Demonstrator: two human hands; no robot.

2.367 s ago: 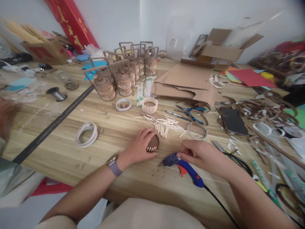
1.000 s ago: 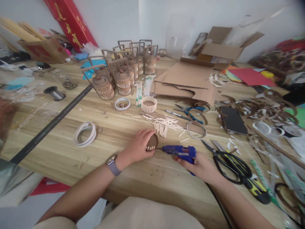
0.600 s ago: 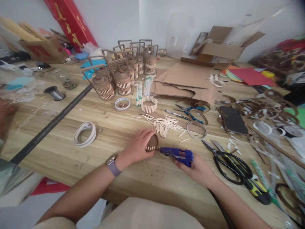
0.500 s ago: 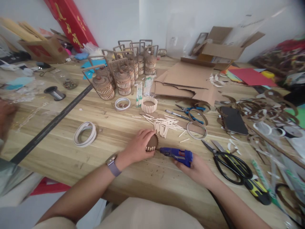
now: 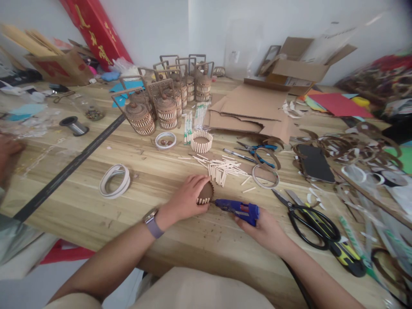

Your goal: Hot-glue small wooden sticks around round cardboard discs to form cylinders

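My left hand (image 5: 190,196) is closed round a small brown cardboard disc (image 5: 206,193) with short wooden sticks along its near edge. In my right hand (image 5: 264,227) is a blue hot glue gun (image 5: 237,209), its nozzle pointing left and lying at the disc's right edge; whether it touches cannot be made out. Behind the disc lies a loose pile of short wooden sticks (image 5: 225,167). A finished ring of upright sticks (image 5: 201,142) stands just beyond the pile.
Several lidded miniature baskets with tall handles (image 5: 166,112) stand at the back. Black scissors (image 5: 313,225) and a yellow utility knife (image 5: 344,253) lie to the right. A tape-like white ring (image 5: 115,181) sits left. Another person's hand (image 5: 9,146) shows at the left edge.
The glue gun and my right hand have shifted very slightly left. My left hand and the disc stay practically where they were.
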